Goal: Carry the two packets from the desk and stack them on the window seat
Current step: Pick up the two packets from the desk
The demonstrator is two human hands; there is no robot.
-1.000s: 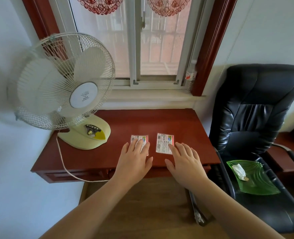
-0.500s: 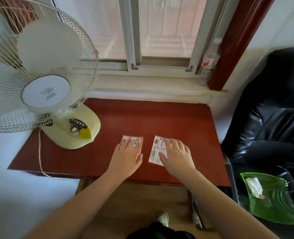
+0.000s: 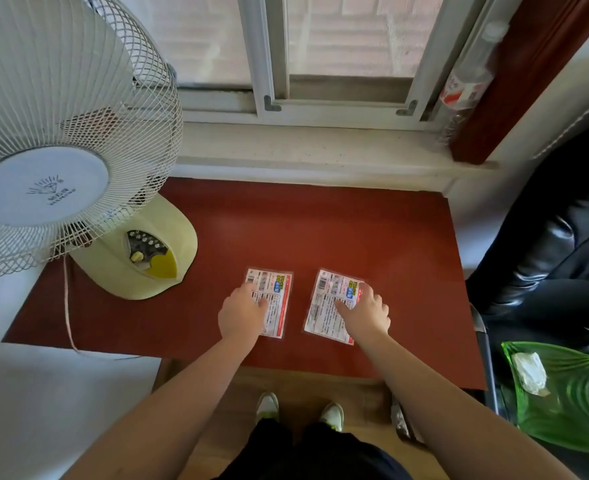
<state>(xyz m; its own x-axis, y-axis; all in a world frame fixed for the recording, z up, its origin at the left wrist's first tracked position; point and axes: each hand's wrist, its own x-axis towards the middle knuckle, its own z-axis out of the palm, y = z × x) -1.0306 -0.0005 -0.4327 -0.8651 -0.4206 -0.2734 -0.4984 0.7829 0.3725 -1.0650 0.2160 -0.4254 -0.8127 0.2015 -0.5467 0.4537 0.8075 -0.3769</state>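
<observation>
Packets lie flat side by side near the front edge of the red-brown desk [image 3: 320, 230], apart from each other. The left packet [image 3: 275, 299] and right packet [image 3: 331, 306] are thin, glossy plastic rectangles with printed labels and barcodes; the print is too small to read. The left hand [image 3: 243, 315] covers the left packet's lower left corner, fingers curled down onto it; the right hand [image 3: 365, 315] presses on the right packet's right side, thumb on its face. Whether either hand has pinched an edge cannot be told, since the fingertips are hidden. Behind the desk runs the pale speckled stone window seat [image 3: 303, 150]. A wire-caged fan [image 3: 61, 140] on a cream base stands at the left, cut off by the frame. A ribbed green glass dish [image 3: 570, 410] sits at the right on a black leather chair [image 3: 556, 258].
</observation>
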